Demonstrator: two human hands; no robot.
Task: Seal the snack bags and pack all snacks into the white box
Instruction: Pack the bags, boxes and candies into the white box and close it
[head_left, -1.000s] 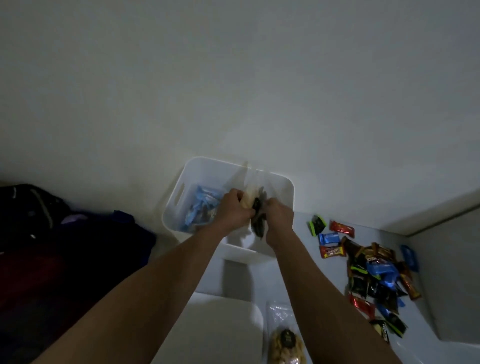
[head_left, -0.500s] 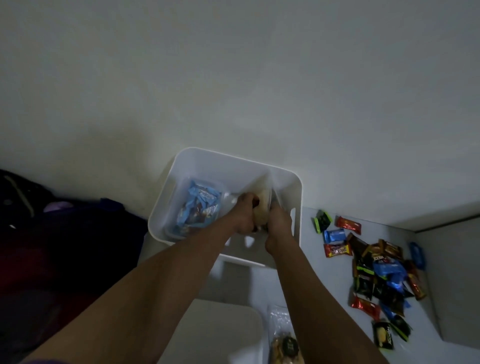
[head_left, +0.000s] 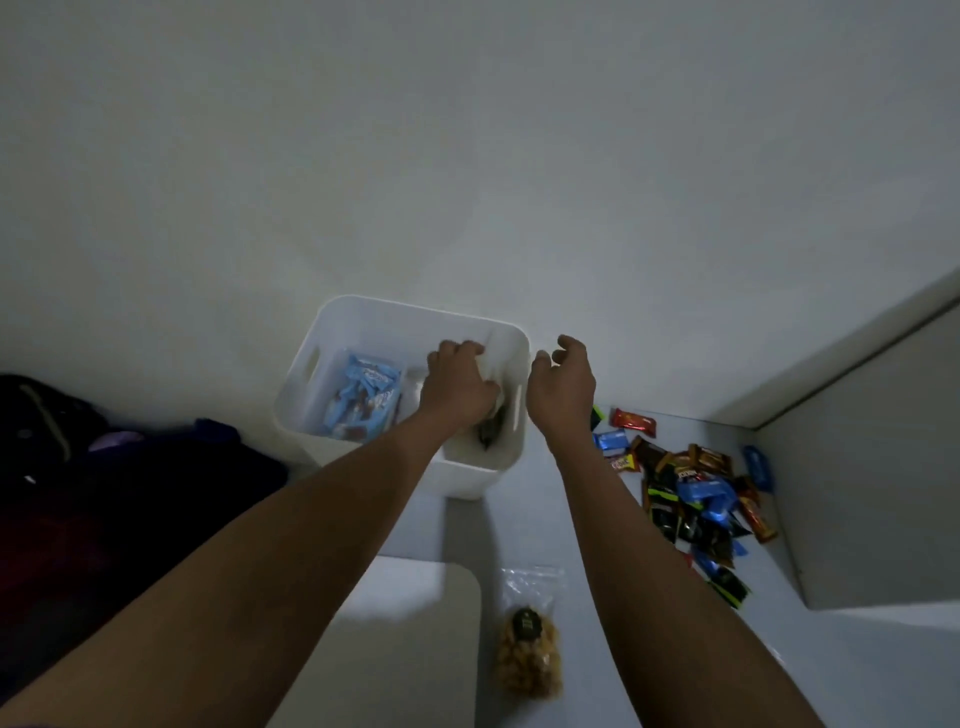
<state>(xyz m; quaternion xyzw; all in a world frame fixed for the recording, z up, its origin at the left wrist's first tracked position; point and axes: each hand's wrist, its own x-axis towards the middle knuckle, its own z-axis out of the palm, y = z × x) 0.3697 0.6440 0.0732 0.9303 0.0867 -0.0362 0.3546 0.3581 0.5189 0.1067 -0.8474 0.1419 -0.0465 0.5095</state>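
At the far left, off the worktop, lies one dark heap of cloth (head_left: 119, 467). One white box (head_left: 400, 308) stands at the far edge of the white worktop (head_left: 613, 649), against the wall, its long axis running left to right with the right end a little nearer. Two clear bags are inside it. In the left half the blue-snack bag (head_left: 363, 401) lies flat, with its long axis running from near to far. In the right half is the dark-snack bag (head_left: 489, 435), which stands more or less on end. Only its dark lower part and a pale fold of plastic by the knuckles show. The left hand (head_left: 457, 387) reaches down into the box with its fingers curled round the top of this bag, gripping it. The right hand (head_left: 563, 387) hovers just beside the box's right rim, its fingers loosely bent and apart, holding and touching nothing. Near the front edge a pale flat slab (head_left: 415, 639) lies on the worktop. Just to its right is a third bag, the nut bag (head_left: 527, 662), which lies lengthwise from near to far, its clear empty top pointing toward the box. Toward the right edge is one loose pile of wrapped snacks (head_left: 693, 499), too jumbled to count, beside a grey panel (head_left: 872, 493).
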